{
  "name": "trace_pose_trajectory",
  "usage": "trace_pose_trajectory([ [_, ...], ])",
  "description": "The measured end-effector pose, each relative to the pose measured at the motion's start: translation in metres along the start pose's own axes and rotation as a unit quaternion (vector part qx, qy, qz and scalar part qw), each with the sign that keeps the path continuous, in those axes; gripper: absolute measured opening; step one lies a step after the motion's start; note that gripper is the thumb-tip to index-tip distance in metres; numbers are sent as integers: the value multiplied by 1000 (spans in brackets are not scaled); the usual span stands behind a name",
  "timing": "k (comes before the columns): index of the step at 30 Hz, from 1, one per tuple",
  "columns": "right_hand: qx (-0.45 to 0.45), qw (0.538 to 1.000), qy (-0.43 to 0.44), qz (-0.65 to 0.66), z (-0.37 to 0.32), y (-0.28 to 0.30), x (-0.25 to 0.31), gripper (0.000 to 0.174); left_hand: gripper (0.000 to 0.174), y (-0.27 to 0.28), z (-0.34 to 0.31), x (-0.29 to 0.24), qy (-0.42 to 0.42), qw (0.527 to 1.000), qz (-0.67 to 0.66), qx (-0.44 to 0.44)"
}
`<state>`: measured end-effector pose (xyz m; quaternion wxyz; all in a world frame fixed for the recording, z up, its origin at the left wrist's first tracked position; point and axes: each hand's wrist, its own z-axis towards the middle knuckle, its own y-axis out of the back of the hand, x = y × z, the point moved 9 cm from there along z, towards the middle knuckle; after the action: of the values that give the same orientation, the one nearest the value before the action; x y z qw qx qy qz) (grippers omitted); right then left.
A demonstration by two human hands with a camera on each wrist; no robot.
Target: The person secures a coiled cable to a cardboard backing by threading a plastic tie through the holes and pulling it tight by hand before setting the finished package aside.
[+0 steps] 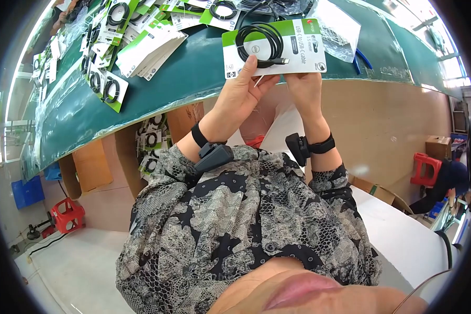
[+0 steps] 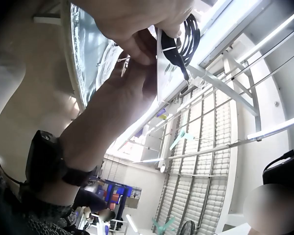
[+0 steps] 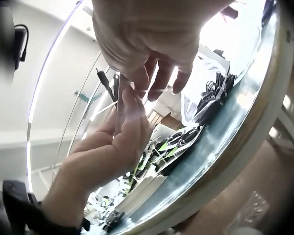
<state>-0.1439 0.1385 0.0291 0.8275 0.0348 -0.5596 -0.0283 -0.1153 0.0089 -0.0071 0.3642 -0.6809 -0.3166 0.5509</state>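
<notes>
A white and green USB-C cable card (image 1: pixel 305 49) is held up over the table's near edge, printed side towards the head camera. A coiled black cable (image 1: pixel 259 44) lies against its front, one plug pointing right. My left hand (image 1: pixel 240 97) grips the card's lower left, its thumb on the front by the coil. The right hand (image 1: pixel 305 94) holds the lower edge, its fingers mostly hidden behind the card in the head view. From the right wrist view, the right hand's fingers (image 3: pixel 162 81) bend behind the card, close to the left fingers. A thin white strip (image 1: pixel 258 81) sticks out below the card.
On the green table (image 1: pixel 193 63), a stack of white cards (image 1: pixel 150 49) and several carded cables (image 1: pixel 111 90) lie to the left. Clear plastic bags (image 1: pixel 340 26) and a blue strap-like item (image 1: pixel 362 60) are at the right. A cardboard box (image 1: pixel 128 157) with carded cables stands below.
</notes>
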Motion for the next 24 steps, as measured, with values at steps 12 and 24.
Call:
trace_pose_trajectory([
  [12,18,824,379,-422,-38,-27,99,29,26,2,7,-12,-134,989,62,-2],
  [24,40,929,327,-168,-21,-6,78,23,24,-34,-16,-64,-408,828,384,32],
])
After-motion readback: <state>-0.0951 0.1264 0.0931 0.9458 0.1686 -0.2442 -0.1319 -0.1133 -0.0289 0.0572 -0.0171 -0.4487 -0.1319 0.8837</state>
